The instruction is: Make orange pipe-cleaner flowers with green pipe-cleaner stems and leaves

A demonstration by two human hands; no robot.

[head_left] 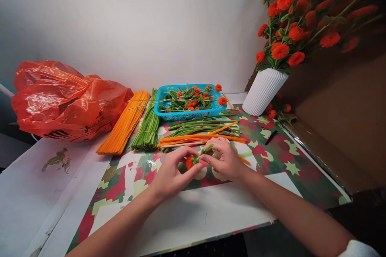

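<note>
My left hand (173, 172) pinches a small orange pipe-cleaner flower head (189, 162) just above the patterned table cover (280, 160). My right hand (224, 158) is closed on the green pipe-cleaner stem (206, 149) that joins that flower. Both hands meet at the middle of the table, fingers curled round the piece. Loose green and orange pipe cleaners (202, 132) lie just beyond my fingers.
A blue basket (188, 102) holds made flowers and leaves. Bundles of orange (125, 124) and green (147, 126) pipe cleaners lie left of it. An orange plastic bag (64, 100) sits far left. A white ribbed vase (263, 90) of orange flowers stands at right, beside a black pen (270, 137).
</note>
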